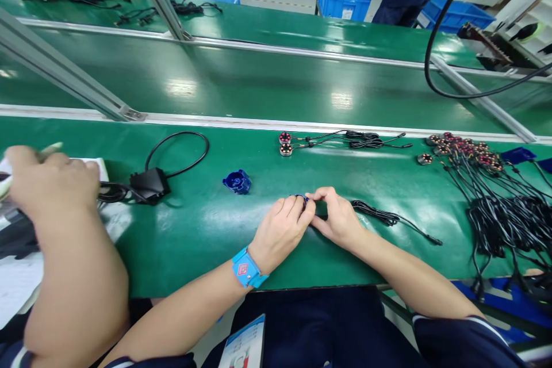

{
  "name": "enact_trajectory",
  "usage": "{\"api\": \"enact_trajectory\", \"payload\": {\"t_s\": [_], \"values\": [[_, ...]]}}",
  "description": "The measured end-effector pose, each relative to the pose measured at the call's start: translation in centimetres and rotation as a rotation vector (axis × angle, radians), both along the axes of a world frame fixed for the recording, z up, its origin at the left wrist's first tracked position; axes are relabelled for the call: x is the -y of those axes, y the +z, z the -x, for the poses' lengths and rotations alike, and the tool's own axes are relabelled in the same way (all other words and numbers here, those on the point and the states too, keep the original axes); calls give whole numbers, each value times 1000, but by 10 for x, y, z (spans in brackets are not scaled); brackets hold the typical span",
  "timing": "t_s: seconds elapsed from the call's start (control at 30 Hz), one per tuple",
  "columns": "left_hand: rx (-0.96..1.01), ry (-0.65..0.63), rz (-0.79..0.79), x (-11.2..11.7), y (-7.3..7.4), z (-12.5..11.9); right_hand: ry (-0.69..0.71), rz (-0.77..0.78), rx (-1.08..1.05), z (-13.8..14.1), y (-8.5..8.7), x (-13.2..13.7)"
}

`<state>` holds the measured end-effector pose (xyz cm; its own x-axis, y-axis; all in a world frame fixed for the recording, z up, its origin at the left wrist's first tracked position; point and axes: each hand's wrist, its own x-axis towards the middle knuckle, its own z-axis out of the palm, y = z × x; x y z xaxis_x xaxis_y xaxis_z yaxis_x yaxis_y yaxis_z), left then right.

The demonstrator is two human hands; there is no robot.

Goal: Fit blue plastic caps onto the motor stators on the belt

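My left hand [281,231], with a blue wrist strap [245,268], and my right hand [337,218] meet on the green table [207,230]. Both are pinched on a small round blue part [303,199] between the fingertips. A black cable [394,221] runs from that part off to the right. A loose blue cap [237,181] lies to the left of my hands. Two finished round modules with cables [285,144] lie farther back.
A heap of round modules with black cables [483,178] fills the right side. A black adapter with looped cord [150,184] sits at left. A neighbour's hand and forearm [56,190] work over papers at far left. Other people stand beyond the conveyor belt [259,80].
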<state>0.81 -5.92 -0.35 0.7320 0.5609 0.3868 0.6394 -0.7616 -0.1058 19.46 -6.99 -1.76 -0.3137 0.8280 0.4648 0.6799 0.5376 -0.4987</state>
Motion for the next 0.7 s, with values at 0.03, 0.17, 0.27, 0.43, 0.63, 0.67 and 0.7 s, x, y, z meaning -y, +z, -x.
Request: {"api": "enact_trajectory", "payload": {"t_s": [0.03, 0.17, 0.27, 0.43, 0.63, 0.67, 0.7], "values": [[-6, -7, -3, 1, -2, 0, -7, 13, -15, 0, -1, 0], [-27, 4, 30, 2, -5, -1, 1, 27, 6, 0, -2, 0], [-60, 26, 36, 3, -1, -3, -1, -15, 31, 1, -1, -1], [-59, -9, 71, -1, 1, 0, -6, -72, 66, 2, -1, -4], [287, -1, 425, -29, 1, 19, -57, -75, 22, 1, -6, -5], [345, -1, 463, -34, 1, 23, -58, -70, 30, 1, -6, -5], [378, 0, 491, -39, 2, 26, -57, -69, 46, 1, -6, -5]]}}
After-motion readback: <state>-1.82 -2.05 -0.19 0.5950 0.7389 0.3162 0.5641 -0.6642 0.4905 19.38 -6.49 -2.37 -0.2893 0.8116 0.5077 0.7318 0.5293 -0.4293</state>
